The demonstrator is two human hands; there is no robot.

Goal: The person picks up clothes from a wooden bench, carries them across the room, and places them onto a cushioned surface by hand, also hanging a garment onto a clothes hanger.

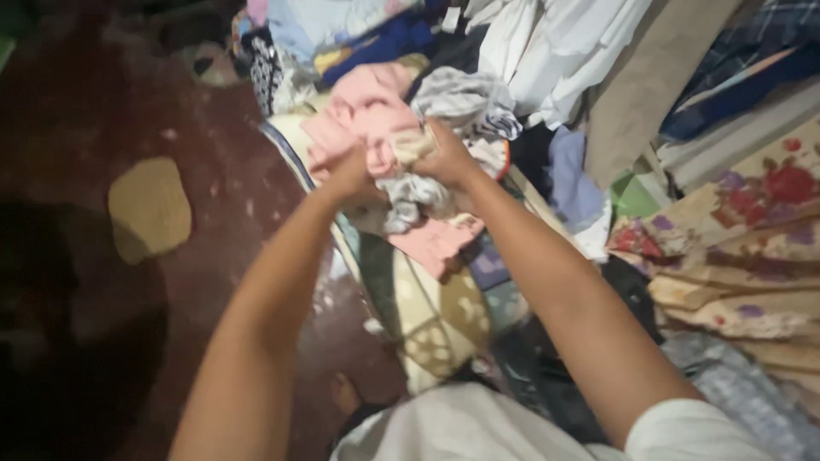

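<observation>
Fingers of my left hand [352, 173] are closed tight on the pink garment [363, 119], and those of my right hand [446, 158] grip a pale bunched cloth [413, 143] touching it. Both hands meet over the clothes pile. Just under them hangs a grey-white striped cloth [410, 198]; I think it is the same piece, but blur hides this. Far left of my fingers, a yellowish patch [150, 207] lies on the dark red floor [213, 128]. Right of them is a floral fabric [752, 222].

Bare forearms, no watch or rings visible; short white sleeve [683, 427] on right arm; white garment [461, 427] below.
</observation>
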